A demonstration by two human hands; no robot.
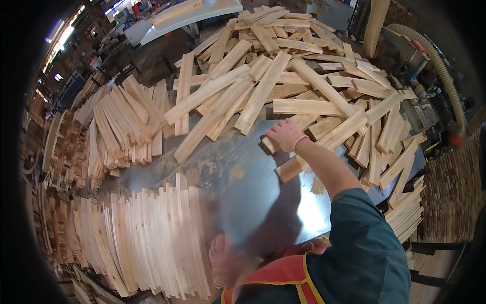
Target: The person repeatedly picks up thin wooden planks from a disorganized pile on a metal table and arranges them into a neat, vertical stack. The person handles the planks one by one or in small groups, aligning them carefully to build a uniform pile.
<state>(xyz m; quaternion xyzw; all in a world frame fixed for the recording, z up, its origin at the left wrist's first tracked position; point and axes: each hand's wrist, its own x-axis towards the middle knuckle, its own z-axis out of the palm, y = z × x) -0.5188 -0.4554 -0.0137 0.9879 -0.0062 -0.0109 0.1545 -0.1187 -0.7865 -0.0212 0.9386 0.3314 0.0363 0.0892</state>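
My right hand (287, 136), in a pinkish glove, reaches out to the near side of a large heap of wooden boards. Its fingers are closed over the end of a short wooden board (302, 121) at the heap's edge. Just below it, a longer board (324, 147) slants out over the metal tabletop (248, 187). My left hand (221, 256), also gloved, is low in the picture beside the right end of a row of upright wooden slats (152, 238). Its fingers are extended next to the last slat and hold nothing visible; the lower part of this hand is blurred.
Loose boards (263, 91) lie crisscrossed across the back and right of the table. Another stacked batch of slats (121, 121) stands at the left. Sawdust (202, 167) is scattered on the metal. A ribbed hose (440, 66) hangs at the far right, near more stacked wood (450, 192).
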